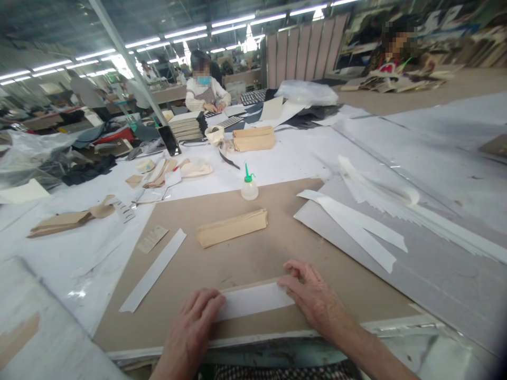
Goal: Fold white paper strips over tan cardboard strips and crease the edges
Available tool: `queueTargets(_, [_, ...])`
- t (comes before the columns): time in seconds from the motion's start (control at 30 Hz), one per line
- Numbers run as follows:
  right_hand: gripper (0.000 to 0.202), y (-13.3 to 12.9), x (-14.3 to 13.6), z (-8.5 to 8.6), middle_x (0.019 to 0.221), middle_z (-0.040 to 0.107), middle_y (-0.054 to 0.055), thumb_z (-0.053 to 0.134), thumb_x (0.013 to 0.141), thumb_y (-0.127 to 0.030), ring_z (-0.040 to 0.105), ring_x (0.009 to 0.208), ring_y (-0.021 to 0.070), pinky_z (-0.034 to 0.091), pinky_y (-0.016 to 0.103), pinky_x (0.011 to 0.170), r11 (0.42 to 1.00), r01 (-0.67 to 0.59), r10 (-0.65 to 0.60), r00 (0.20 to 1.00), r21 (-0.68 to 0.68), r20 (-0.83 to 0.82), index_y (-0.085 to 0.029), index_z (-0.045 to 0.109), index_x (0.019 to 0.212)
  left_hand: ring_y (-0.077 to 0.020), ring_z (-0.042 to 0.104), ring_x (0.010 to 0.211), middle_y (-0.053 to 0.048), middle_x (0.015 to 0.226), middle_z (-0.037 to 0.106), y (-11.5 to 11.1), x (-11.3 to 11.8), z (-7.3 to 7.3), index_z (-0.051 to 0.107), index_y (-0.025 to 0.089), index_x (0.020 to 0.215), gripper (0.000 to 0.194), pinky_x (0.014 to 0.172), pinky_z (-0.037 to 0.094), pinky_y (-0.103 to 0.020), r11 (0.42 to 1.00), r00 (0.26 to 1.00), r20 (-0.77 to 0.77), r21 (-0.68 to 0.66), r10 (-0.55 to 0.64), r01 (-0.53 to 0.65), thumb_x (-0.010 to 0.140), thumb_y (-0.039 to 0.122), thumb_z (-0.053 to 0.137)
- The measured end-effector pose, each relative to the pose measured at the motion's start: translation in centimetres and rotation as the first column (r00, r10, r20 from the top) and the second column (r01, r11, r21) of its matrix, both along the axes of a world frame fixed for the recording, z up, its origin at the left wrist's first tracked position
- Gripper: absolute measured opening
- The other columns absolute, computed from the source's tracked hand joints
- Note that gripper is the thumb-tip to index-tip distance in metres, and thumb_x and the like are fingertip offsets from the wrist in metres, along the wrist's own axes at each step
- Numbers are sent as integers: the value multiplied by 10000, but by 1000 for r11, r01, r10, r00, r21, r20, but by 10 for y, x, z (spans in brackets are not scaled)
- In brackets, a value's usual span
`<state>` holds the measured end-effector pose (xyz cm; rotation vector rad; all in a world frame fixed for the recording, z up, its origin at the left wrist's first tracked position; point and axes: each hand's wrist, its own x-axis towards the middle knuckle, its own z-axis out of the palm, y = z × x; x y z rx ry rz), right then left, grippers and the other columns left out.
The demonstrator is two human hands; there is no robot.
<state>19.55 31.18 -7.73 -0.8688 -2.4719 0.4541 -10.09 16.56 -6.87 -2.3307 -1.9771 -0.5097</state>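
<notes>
A white strip (pixel 253 302) lies lengthwise near the front edge of a brown board, with a thin beige edge showing along its far side. My left hand (pixel 195 322) is at the strip's left end, fingers together and bent down onto it; the thumb is mostly hidden. At the right end, my right hand (pixel 311 293) touches the strip with its thumb, while the fingers are apart and arched above the board. Beyond them lies a stack of tan strips (pixel 232 228). Another white strip (pixel 153 270) rests slantwise to the left, beside a small beige piece with cut marks (pixel 152 239).
A squeeze bottle with a green nozzle (pixel 249 188) stands at the far edge of the brown board (pixel 289 237). More white strips (pixel 352 224) lie on a grey board (pixel 396 258) to the right. A phone (pixel 169 140) leans by a pole. A co-worker (pixel 206 87) sits across the table.
</notes>
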Motion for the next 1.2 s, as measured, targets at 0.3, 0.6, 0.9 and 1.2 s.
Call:
queueTargets(0.3, [359,4,11,-4,1314,542,95,437,936,-21,522,1169,270,509,443,944,995,-68,73,994,-69,75,-263,664,1072,-218,586,1170,-68,1187,698,-13,7,-17,627,210,1243,383,974,525,-301,985,975,-202,120,-96,122,961,136,379])
queueTargets(0.6, [423,19,30,5,1265,582,90,348,949,-24,556,1203,223,530,391,974,991,16,-19,1000,-131,-20,-245,700,1026,-227,570,1231,-61,1271,678,-20,-8,-26,600,198,1309,452,1019,501,-308,981,940,-308,76,-145,176,919,98,396])
queueTargets(0.9, [521,-53,9,10,1403,567,148,383,860,0,494,1309,261,434,448,1091,982,6,-14,999,189,43,-103,561,1339,-219,601,1186,-89,1254,682,-3,49,-29,631,147,1245,376,969,533,-306,955,944,-285,192,-166,226,930,90,432])
queueTargets(1.2, [443,-48,33,-3,1282,644,144,402,898,-26,568,1188,277,476,455,1001,975,89,-101,994,206,48,-120,590,1289,-266,587,1183,-140,1250,669,38,135,-29,617,99,1252,353,929,559,-387,956,981,-109,231,-162,184,959,143,425])
